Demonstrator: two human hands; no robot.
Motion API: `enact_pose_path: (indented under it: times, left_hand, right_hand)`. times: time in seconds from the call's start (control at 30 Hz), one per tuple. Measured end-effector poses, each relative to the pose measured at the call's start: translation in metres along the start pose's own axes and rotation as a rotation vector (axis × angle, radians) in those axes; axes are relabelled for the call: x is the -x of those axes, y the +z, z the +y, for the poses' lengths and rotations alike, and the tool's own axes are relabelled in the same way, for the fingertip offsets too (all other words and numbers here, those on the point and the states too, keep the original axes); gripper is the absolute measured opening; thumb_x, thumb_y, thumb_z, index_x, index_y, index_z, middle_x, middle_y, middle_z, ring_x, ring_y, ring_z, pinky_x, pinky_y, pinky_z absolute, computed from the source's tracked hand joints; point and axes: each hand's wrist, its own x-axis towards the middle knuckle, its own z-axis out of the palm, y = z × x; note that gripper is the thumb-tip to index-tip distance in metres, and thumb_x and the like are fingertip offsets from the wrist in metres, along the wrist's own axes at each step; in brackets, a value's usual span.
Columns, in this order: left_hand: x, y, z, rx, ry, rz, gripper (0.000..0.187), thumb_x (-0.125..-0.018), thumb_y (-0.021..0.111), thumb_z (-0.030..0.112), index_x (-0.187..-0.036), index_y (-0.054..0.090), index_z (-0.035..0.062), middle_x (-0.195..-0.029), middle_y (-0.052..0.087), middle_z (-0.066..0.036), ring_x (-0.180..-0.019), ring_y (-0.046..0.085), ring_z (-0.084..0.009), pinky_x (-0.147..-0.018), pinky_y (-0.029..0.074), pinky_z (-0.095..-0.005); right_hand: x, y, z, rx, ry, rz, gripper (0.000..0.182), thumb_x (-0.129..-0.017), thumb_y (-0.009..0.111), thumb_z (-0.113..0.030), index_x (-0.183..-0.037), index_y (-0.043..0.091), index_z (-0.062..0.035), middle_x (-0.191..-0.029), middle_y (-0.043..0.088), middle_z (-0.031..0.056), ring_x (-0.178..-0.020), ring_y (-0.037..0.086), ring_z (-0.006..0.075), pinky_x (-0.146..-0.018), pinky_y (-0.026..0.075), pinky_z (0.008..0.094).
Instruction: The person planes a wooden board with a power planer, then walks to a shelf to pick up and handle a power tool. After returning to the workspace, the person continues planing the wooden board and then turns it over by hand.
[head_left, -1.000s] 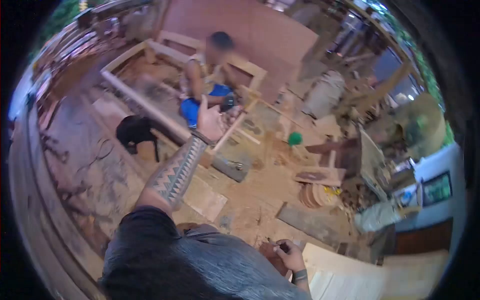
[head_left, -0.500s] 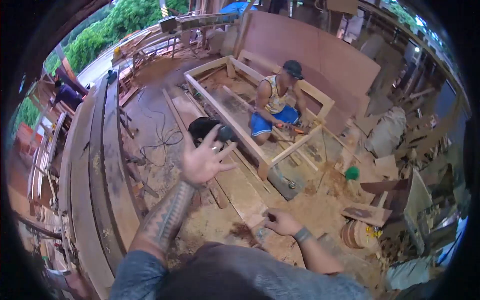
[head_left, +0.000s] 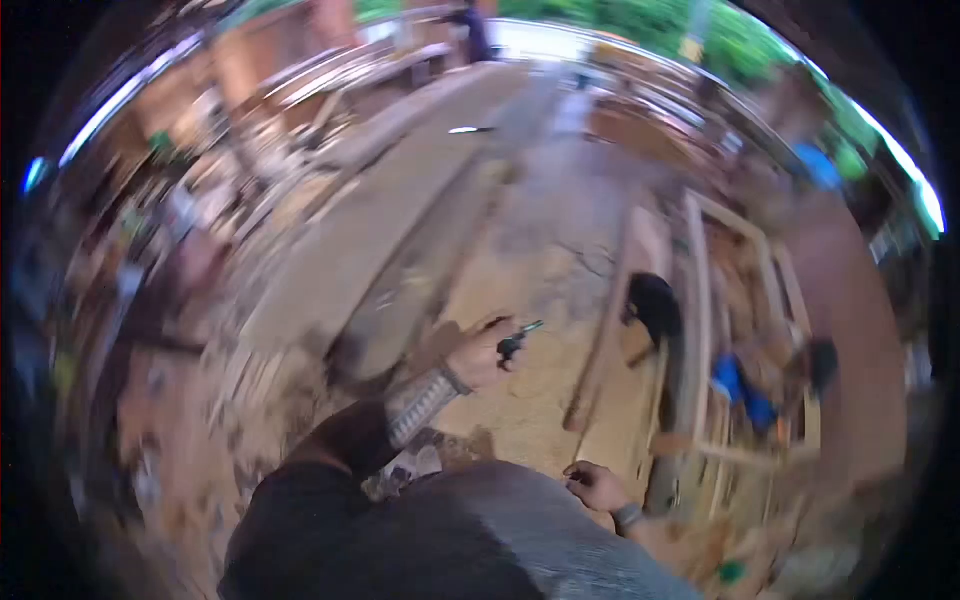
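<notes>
My left hand (head_left: 482, 357) was spread open half a second ago; now it's wrapped round a small dark tool (head_left: 512, 346), out above the dusty floor (head_left: 535, 400), so it looks secured. My right hand (head_left: 598, 488) curls low beside my shirt (head_left: 520, 530); can't tell if holding anything.

L hand (head_left: 480, 357) fwd, fingers prob. curled, R hand (head_left: 597, 487) low
</notes>
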Motion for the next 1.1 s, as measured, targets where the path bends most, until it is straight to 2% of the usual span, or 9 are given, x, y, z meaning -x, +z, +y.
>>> enact_pose_path:
  times: [0.13,0.23,0.27,0.37,0.4,0.53,0.73,0.97,1.1]
  left_hand:
    - [0.067,-0.132,0.039,0.422,0.113,-0.183,0.025,-0.106,0.058,0.028,-0.127,0.064,0.0146,-0.128,0.068,-0.018,-0.108,0.067,-0.0335,-0.093,0.053,-0.0477]
    - [0.139,-0.190,0.067,0.501,0.166,0.006,0.026,-0.106,0.057,0.027,-0.129,0.064,0.0173,-0.136,0.065,-0.019,-0.111,0.066,-0.0351,-0.096,0.053,-0.0483]
    - [0.158,-0.217,0.065,0.493,0.173,0.007,0.030,-0.107,0.055,0.028,-0.134,0.060,0.0186,-0.139,0.062,-0.019,-0.114,0.066,-0.0348,-0.097,0.055,-0.0472]
    - [0.207,-0.258,0.053,0.548,0.180,0.004,0.036,-0.106,0.056,0.027,-0.141,0.055,0.0192,-0.133,0.064,-0.019,-0.105,0.067,-0.0284,-0.089,0.055,-0.0423]
    - [0.211,-0.271,0.040,0.603,0.184,0.091,0.034,-0.105,0.057,0.026,-0.137,0.055,0.0157,-0.118,0.066,-0.015,-0.088,0.065,-0.0205,-0.071,0.053,-0.0353]
    - [0.227,-0.278,0.017,0.643,0.404,0.283,0.021,-0.103,0.061,0.031,-0.110,0.060,0.0108,-0.089,0.061,-0.007,-0.062,0.056,-0.0149,-0.049,0.040,-0.0276]
    - [0.272,-0.261,0.051,0.225,0.394,1.020,0.033,-0.101,0.063,0.040,-0.088,0.064,0.0094,-0.067,0.057,-0.003,-0.046,0.049,-0.0144,-0.040,0.035,-0.0310]
    - [0.337,-0.351,0.097,0.053,0.449,1.187,0.031,-0.104,0.055,0.040,-0.092,0.059,0.0119,-0.071,0.059,-0.005,-0.053,0.053,-0.0165,-0.048,0.041,-0.0319]
    - [0.357,-0.424,0.121,-0.093,0.423,1.017,0.031,-0.105,0.051,0.038,-0.094,0.060,0.0107,-0.073,0.061,-0.004,-0.054,0.052,-0.0150,-0.048,0.041,-0.0321]
  right_hand:
    - [-0.082,0.014,-0.081,0.126,-0.076,-0.094,0.041,-0.092,0.078,-0.034,-0.118,0.070,-0.0028,-0.095,0.076,0.0154,-0.086,0.074,0.0231,-0.078,0.058,0.0366]
    - [-0.144,0.036,-0.137,0.154,-0.090,-0.207,0.045,-0.093,0.079,-0.038,-0.117,0.070,-0.0018,-0.095,0.076,0.0154,-0.087,0.074,0.0228,-0.078,0.058,0.0365]
    - [-0.161,0.044,-0.142,0.211,-0.113,-0.237,0.033,-0.095,0.077,-0.023,-0.119,0.069,-0.0006,-0.098,0.074,0.0122,-0.091,0.072,0.0180,-0.084,0.058,0.0339]
    - [-0.199,0.053,-0.172,0.147,-0.265,-0.284,0.040,-0.093,0.080,-0.030,-0.118,0.069,-0.0004,-0.094,0.075,0.0125,-0.086,0.073,0.0170,-0.076,0.058,0.0314]
    - [-0.197,0.057,-0.216,-0.005,-0.271,-0.301,0.029,-0.094,0.078,-0.016,-0.117,0.069,-0.0014,-0.098,0.074,0.0076,-0.089,0.071,0.0135,-0.080,0.056,0.0284]
    - [-0.221,0.067,-0.254,-0.240,-0.202,-0.429,0.016,-0.097,0.069,0.002,-0.111,0.065,-0.0037,-0.099,0.066,-0.0009,-0.090,0.063,0.0107,-0.081,0.053,0.0286]
    - [-0.294,0.108,-0.256,-0.199,-0.338,-0.527,0.014,-0.095,0.073,-0.003,-0.108,0.066,-0.0051,-0.093,0.064,-0.0039,-0.085,0.058,0.0049,-0.075,0.050,0.0254]
    - [-0.323,0.168,-0.337,-0.097,-0.508,-0.582,0.016,-0.094,0.077,-0.012,-0.106,0.072,-0.0035,-0.097,0.070,-0.0003,-0.090,0.063,0.0071,-0.081,0.053,0.0276]
    - [-0.361,0.206,-0.352,-0.024,-0.489,-0.537,0.021,-0.093,0.077,-0.012,-0.112,0.074,-0.0039,-0.102,0.073,0.0014,-0.094,0.066,0.0096,-0.085,0.053,0.0280]
